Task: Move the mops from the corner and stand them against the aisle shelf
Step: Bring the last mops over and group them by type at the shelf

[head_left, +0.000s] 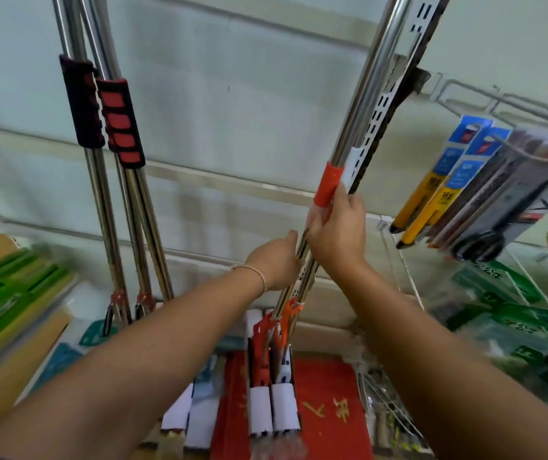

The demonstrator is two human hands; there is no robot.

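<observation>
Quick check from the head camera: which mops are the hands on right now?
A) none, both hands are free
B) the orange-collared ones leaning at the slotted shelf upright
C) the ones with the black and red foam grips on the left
B: both the left hand and the right hand are closed around the orange-collared mops beside the slotted shelf upright; the foam-grip mops stand untouched on the left.

Two steel-handled mops with orange collars [349,154] lean against a slotted metal shelf upright [395,94] at centre right. The right hand [335,227] wraps their poles, with the left hand [276,263] just below it. Three steel-handled mops with red-and-black foam grips [113,127] stand against the pale wall panel [232,94] to the left. Hanging packets in blue and yellow card [458,167] lie to the right.
</observation>
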